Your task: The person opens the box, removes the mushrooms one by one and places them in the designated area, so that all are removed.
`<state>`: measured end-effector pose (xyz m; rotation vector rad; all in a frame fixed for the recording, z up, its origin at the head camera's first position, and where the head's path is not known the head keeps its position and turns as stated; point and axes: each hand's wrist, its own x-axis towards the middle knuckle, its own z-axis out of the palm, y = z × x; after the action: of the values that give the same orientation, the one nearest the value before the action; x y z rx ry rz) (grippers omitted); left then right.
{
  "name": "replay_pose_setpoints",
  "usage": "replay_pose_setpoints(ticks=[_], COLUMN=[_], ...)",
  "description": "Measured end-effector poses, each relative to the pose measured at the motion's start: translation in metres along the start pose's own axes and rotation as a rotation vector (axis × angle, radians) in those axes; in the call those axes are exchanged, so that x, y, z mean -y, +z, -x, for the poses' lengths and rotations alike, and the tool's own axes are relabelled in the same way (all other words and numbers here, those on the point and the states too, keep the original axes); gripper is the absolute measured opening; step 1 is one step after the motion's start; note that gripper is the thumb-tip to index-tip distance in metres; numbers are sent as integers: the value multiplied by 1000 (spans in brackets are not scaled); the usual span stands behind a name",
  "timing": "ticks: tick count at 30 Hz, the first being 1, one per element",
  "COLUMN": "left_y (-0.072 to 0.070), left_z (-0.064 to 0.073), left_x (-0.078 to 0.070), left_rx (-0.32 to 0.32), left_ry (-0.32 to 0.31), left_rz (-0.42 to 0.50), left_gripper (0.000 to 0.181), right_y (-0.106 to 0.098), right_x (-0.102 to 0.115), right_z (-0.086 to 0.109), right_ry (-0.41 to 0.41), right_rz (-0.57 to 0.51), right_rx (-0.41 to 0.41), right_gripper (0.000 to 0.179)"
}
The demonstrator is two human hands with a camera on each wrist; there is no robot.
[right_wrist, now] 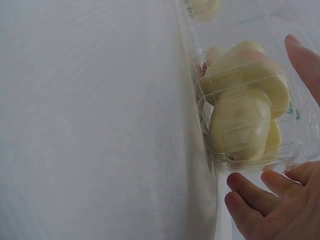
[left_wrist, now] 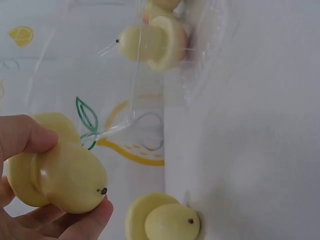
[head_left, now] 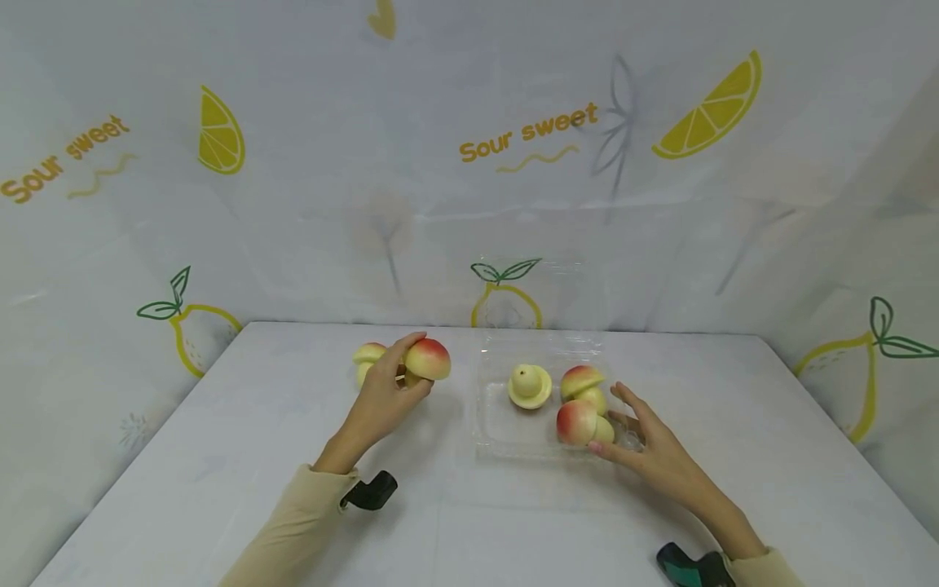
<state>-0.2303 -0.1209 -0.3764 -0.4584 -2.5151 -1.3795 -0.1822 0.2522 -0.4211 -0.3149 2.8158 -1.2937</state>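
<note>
In the head view my left hand (head_left: pixel 383 401) grips a toy mushroom (head_left: pixel 429 359) with a red-and-yellow cap above the table. The left wrist view shows thumb and fingers round that mushroom's cream body (left_wrist: pixel 75 175). A similar mushroom (head_left: pixel 368 352) lies behind the left hand, partly hidden by it. To the right is a clear plastic clamshell box (head_left: pixel 506 444) with its lid up. Inside are a mushroom with its stem up (head_left: pixel 526 385) and two red-capped ones, a rear one (head_left: pixel 581 380) and a front one (head_left: pixel 576 422). My right hand (head_left: pixel 663 458) spreads its fingers at the box's right side; contact is unclear.
The box's transparent lid (head_left: pixel 543 293) stands up behind it, before a white backdrop (head_left: pixel 411 163) printed with lemons. A white table (head_left: pixel 242 456) lies under everything. Black wrist devices sit on both forearms, one at the left sleeve (head_left: pixel 372 491).
</note>
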Motion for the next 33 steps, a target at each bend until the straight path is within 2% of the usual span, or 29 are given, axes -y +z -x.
replay_pose_setpoints(ticks=[3,17,33], left_y=[-6,-40,-72], left_z=[0,3,4], left_x=[4,23,43], left_rx=[-13,-60,-116], left_ry=[2,-83,-100], left_rz=[-14,-49,-149], left_gripper=[64,63,60], right_y=[0,0,0], right_x=[0,0,1], right_z=[0,1,1], right_ry=[3,-14,-7], right_rz=[-1,-9,-6], right_rx=[-1,-7,-7], right_gripper=[102,101,101])
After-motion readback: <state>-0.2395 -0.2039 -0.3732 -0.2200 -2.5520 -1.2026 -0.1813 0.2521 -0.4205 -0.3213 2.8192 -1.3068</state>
